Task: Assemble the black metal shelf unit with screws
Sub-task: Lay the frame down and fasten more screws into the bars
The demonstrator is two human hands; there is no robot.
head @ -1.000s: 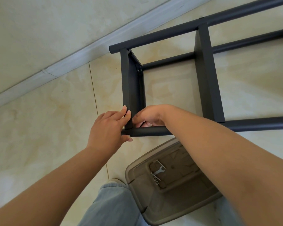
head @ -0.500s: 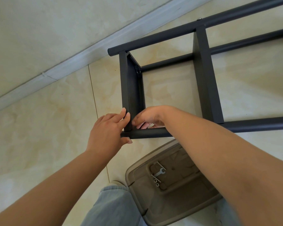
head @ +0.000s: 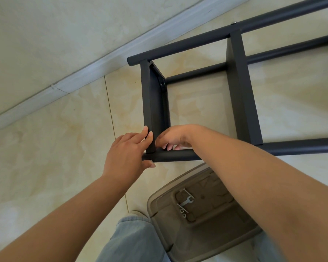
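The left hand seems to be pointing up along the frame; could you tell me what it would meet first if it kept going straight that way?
The left hand already has fingertips on the end panel. Going on, it would probably slide along that panel and then meet the far tube, though depth is hard to judge.

A home room, by the look of it: glossy cream marble-pattern floor tiles [head: 45, 148], a pale baseboard [head: 83, 72] along a plain painted wall [head: 36, 31].
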